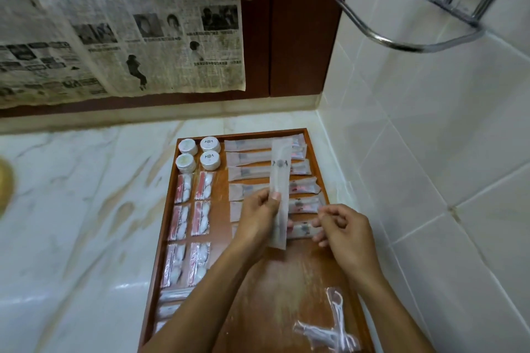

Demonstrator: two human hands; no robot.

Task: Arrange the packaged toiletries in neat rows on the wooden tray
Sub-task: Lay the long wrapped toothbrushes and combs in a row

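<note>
A wooden tray (pixel 286 289) lies on the marble counter in a tiled corner. My left hand (pixel 258 215) holds a long translucent packet (pixel 280 180) upright over the tray's right column. That column is a stack of long toothbrush packets (pixel 249 157) lying crosswise. My right hand (pixel 341 226) hovers just right of the held packet, fingers curled and pinched at the end of a low packet (pixel 301 230) in that column. At the tray's back left stand several small round white jars (pixel 198 153). Below them run two columns of cotton-swab packets (pixel 190 209).
Two clear packets holding razors (pixel 329 327) lie loose at the tray's front right. More flat packets (pixel 169 304) sit at the front left. A metal towel ring (pixel 401 20) juts from the right wall. Newspaper (pixel 114 23) covers the dark wood cabinet behind.
</note>
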